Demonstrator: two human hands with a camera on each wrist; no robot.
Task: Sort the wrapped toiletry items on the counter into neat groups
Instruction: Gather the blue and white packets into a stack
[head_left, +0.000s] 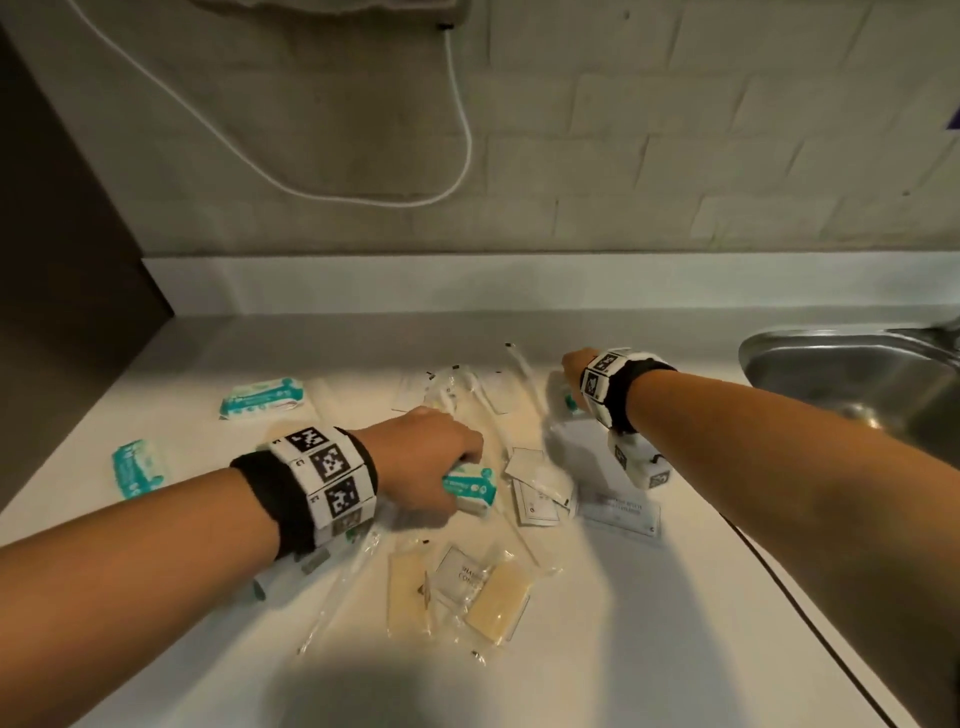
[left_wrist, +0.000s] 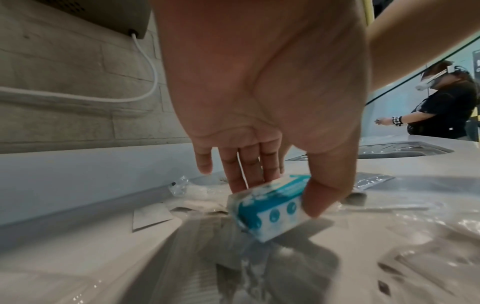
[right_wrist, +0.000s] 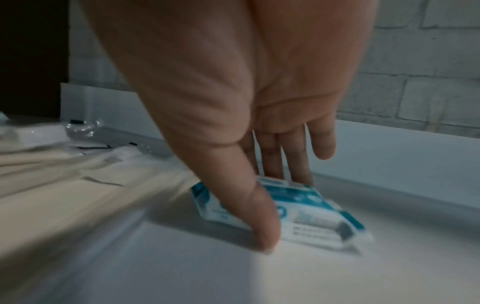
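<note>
My left hand (head_left: 447, 467) pinches a teal-and-white packet (head_left: 470, 487) between thumb (left_wrist: 320, 197) and fingers, tilted just above the clutter; the left wrist view shows this packet (left_wrist: 270, 207) clear of the counter. My right hand (head_left: 570, 371) reaches to the back right. There its thumb (right_wrist: 265, 226) and fingers straddle a second teal packet (right_wrist: 314, 211) that lies on the counter; in the head view the hand hides most of it (head_left: 571, 402). Two more teal packets (head_left: 262, 397) (head_left: 137, 467) lie apart at the left. Two wrapped soap bars (head_left: 410, 592) (head_left: 498, 597) lie in front.
Clear sachets, cards and long wrapped sticks (head_left: 535, 493) litter the middle of the white counter (head_left: 649, 623). A steel sink (head_left: 857, 374) is sunk in at the right. A white cable (head_left: 462, 130) hangs on the brick wall behind. Another person (left_wrist: 439, 107) stands beyond the sink.
</note>
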